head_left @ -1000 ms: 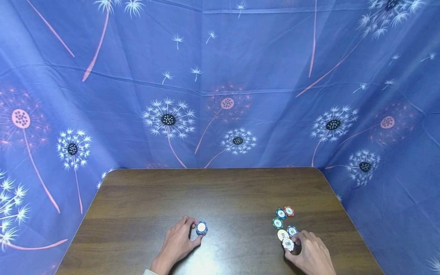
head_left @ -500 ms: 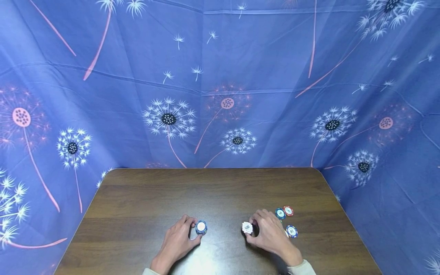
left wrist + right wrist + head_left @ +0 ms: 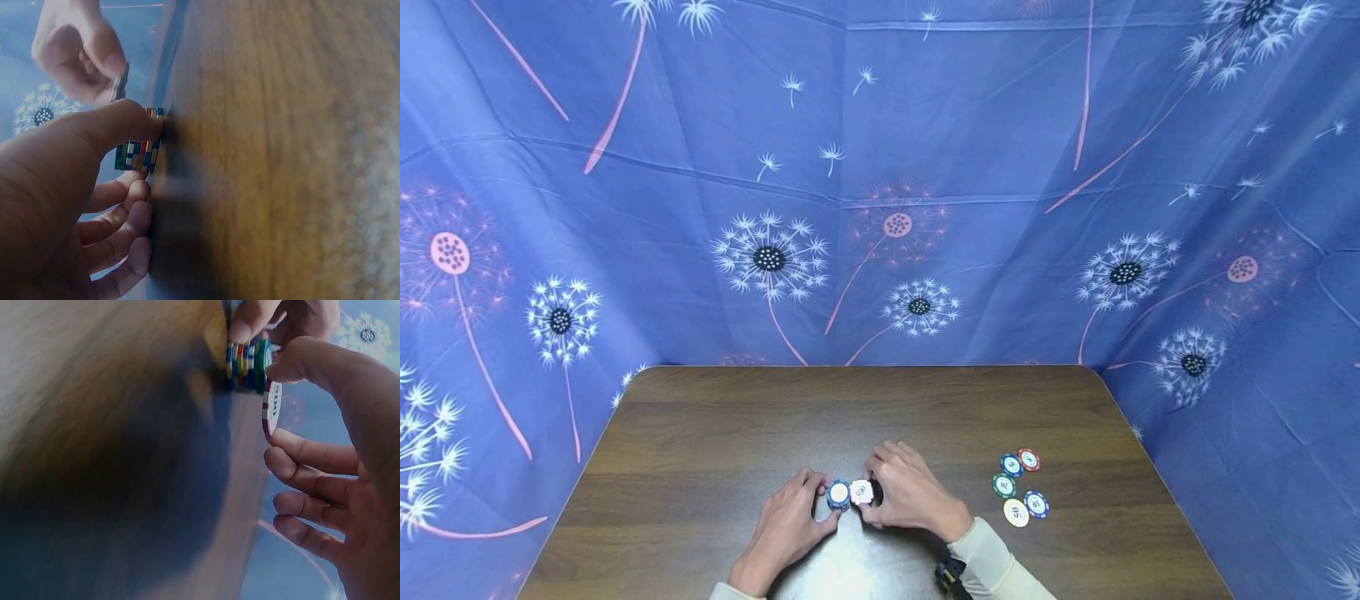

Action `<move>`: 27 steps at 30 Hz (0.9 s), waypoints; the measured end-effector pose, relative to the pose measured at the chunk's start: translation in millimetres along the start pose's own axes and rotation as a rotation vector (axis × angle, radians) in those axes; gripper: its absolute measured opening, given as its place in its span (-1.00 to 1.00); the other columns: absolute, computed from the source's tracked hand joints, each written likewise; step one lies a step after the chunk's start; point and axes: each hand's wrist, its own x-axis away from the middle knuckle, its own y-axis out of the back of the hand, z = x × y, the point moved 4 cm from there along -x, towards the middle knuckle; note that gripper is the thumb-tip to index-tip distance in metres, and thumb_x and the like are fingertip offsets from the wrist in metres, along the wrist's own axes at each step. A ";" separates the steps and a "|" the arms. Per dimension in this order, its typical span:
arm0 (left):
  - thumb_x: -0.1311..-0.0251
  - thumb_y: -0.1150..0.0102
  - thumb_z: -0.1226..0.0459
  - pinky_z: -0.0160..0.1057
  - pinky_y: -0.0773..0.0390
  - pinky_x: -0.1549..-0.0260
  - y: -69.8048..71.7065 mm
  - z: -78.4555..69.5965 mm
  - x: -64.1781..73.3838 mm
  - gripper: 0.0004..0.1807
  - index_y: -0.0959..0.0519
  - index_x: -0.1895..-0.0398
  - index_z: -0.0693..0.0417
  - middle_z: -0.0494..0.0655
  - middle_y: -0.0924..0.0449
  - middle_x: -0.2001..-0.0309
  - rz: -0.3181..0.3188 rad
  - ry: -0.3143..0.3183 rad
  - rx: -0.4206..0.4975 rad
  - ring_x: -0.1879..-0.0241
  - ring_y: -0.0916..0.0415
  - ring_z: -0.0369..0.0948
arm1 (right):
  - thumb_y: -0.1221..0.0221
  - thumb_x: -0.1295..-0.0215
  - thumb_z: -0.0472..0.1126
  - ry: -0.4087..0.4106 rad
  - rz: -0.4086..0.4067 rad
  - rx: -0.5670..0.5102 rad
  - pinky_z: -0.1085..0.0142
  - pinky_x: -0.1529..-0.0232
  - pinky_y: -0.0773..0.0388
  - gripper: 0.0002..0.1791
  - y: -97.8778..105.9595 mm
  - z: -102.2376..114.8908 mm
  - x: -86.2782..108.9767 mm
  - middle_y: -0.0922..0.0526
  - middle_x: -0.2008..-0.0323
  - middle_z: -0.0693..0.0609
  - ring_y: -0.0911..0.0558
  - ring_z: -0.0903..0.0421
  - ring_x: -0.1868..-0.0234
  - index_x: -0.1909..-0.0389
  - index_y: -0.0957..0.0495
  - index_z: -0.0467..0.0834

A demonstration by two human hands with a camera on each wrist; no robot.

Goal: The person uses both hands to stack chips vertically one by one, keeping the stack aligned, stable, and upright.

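Note:
A short stack of poker chips [image 3: 838, 494] stands on the table, its visible edges blue, red, yellow, white and green. My left hand [image 3: 786, 522] holds this stack between thumb and fingers at its sides. Thumb and forefinger of my right hand [image 3: 913, 492] pinch a white poker chip [image 3: 862, 492] marked 500. In the right wrist view the white chip [image 3: 273, 409] has a dark red and white edge. It is off the table, level with the top of the stack [image 3: 247, 365] and just beside it. Whether the two touch I cannot tell.
To the right on the brown wooden table [image 3: 737, 417] lie several loose chips: a red chip [image 3: 1028, 459], a dark blue chip [image 3: 1011, 465], a green chip [image 3: 1003, 486], a yellow chip [image 3: 1016, 513] and a blue chip [image 3: 1036, 504]. Blue dandelion-print cloth [image 3: 1000, 150] surrounds the table.
My right hand has picked up the white chip from the loose chips and carried it left to the stack. The left hand has stayed at the stack.

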 end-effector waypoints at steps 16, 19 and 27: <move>0.11 -0.65 0.01 -0.12 -0.61 0.40 0.6 -0.9 -0.7 -0.51 -0.71 0.11 -0.04 -0.29 -0.52 0.23 -0.002 -0.005 -0.005 0.32 -0.64 -0.19 | -0.51 -0.03 0.26 0.038 0.061 0.018 0.15 -0.10 -0.58 -0.58 -4.8 15.4 -22.0 -0.61 0.25 0.20 -0.58 0.18 0.12 0.27 -0.71 0.05; 0.11 -0.65 0.01 -0.12 -0.60 0.41 0.7 -0.9 -0.7 -0.52 -0.70 0.13 -0.04 -0.29 -0.51 0.24 0.001 -0.003 -0.003 0.33 -0.63 -0.19 | -0.49 -0.08 0.25 0.023 0.067 -0.002 0.13 -0.15 -0.57 -0.57 -4.6 15.0 -20.6 -0.63 0.21 0.18 -0.60 0.15 0.07 0.23 -0.72 0.03; 0.13 -0.65 0.03 -0.14 -0.58 0.44 2.3 -1.4 0.3 -0.54 -0.69 0.16 -0.06 -0.29 -0.51 0.26 -0.017 -0.009 0.002 0.36 -0.61 -0.20 | -0.42 -0.19 -0.04 -0.022 0.065 -0.079 -0.09 -0.28 -0.55 -0.81 -0.9 7.7 -12.6 -0.67 0.21 0.14 -0.67 0.07 0.02 0.24 -0.72 -0.01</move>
